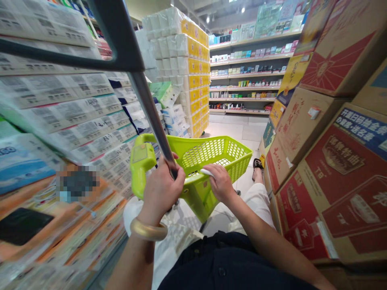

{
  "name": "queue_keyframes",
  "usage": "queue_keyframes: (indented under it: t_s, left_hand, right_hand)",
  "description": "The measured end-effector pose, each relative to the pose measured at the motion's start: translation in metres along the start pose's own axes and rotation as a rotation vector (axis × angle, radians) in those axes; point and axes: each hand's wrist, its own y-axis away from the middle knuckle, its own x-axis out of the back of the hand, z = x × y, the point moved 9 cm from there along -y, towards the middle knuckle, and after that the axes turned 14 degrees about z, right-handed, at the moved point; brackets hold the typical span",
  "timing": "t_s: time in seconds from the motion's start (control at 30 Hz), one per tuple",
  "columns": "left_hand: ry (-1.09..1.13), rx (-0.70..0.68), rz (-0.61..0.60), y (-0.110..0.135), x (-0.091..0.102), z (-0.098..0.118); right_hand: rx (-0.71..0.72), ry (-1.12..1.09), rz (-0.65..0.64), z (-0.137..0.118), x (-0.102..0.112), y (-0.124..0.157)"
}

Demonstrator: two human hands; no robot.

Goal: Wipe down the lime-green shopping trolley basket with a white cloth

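My left hand, with a gold bangle on its wrist, is wrapped round a metal pole. At the pole's top is a dark grey loop handle, close to the camera. A bright green shopping basket cart with perforated walls stands in front of me, and the pole's lower end is hidden behind my left hand. My right hand is closed on a small folded white cloth or wipe at the cart's near rim. No goods show inside the cart.
Stacked wrapped packs line the left side, with a dark phone-like slab on the lower ones. Cardboard cartons rise close on the right. Tissue rolls are piled ahead, near shelves. Tiled floor lies beyond the cart.
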Motion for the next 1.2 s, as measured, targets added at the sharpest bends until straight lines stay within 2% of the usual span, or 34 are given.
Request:
queue_keyframes:
  t_s: [0.1, 0.17, 0.33, 0.53, 0.77, 0.97, 1.13, 1.2]
  left_hand:
    - [-0.021, -0.010, 0.025, -0.001, 0.002, 0.001]
    - [-0.021, -0.012, 0.025, -0.001, 0.002, 0.001]
    - [-0.014, -0.008, 0.003, -0.001, 0.001, 0.001]
    - [-0.027, -0.012, 0.036, -0.001, 0.003, -0.001]
    - [-0.014, -0.012, 0.022, -0.001, 0.003, 0.000]
    - [-0.028, -0.029, 0.051, -0.001, 0.004, 0.000]
    - [-0.009, -0.030, 0.037, -0.002, 0.003, -0.001]
    - [-0.017, -0.027, 0.041, -0.003, 0.004, -0.001]
  right_hand:
    - [0.111, -0.113, -0.057, -0.026, -0.006, 0.001]
    - [0.146, -0.144, -0.080, -0.032, -0.008, 0.001]
    - [0.024, 0.014, 0.006, -0.005, -0.002, -0.001]
    - [0.125, -0.076, -0.063, -0.027, -0.011, 0.002]
    - [0.017, 0.083, 0.029, 0.004, -0.001, 0.001]
    - [0.139, -0.042, -0.065, -0.029, -0.012, 0.004]
    - [0.070, 0.040, 0.003, -0.004, -0.004, 0.003]
    - [0.063, 0.046, 0.011, -0.003, -0.004, 0.004]
